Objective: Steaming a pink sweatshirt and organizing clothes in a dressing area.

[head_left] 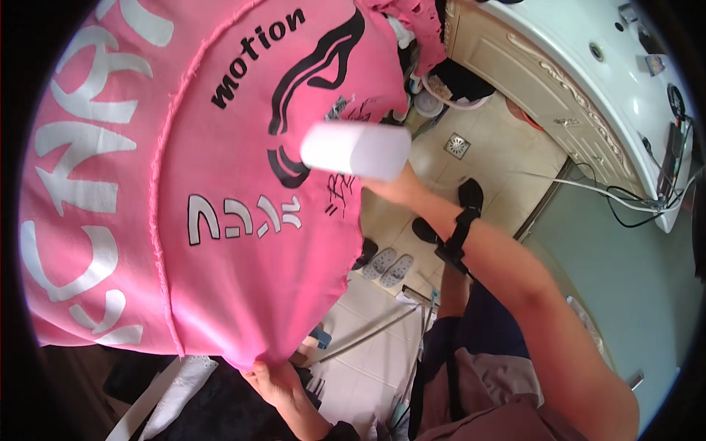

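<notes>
A large pink sweatshirt (235, 154) with white and black print and a frayed seam spreads over the left and middle of the view. Low on it, my left hand (273, 384) is closed, pinching the lower edge of the cloth between thumb and fingers. My right hand (390, 189) grips a white, rounded, block-shaped handheld device (357, 150), perhaps a garment steamer. The device is in front of the print near the garment's right edge; whether it touches the cloth I cannot tell. My right fingers are partly hidden and blurred.
At the upper right stands a white washbasin counter (559, 33) over a cream carved cabinet (529, 77). Cables (625, 198) trail off its corner. Grey clogs (396, 270) and a floor drain (457, 145) are on the tiles. White lace-like cloth (176, 397) lies below the sweatshirt.
</notes>
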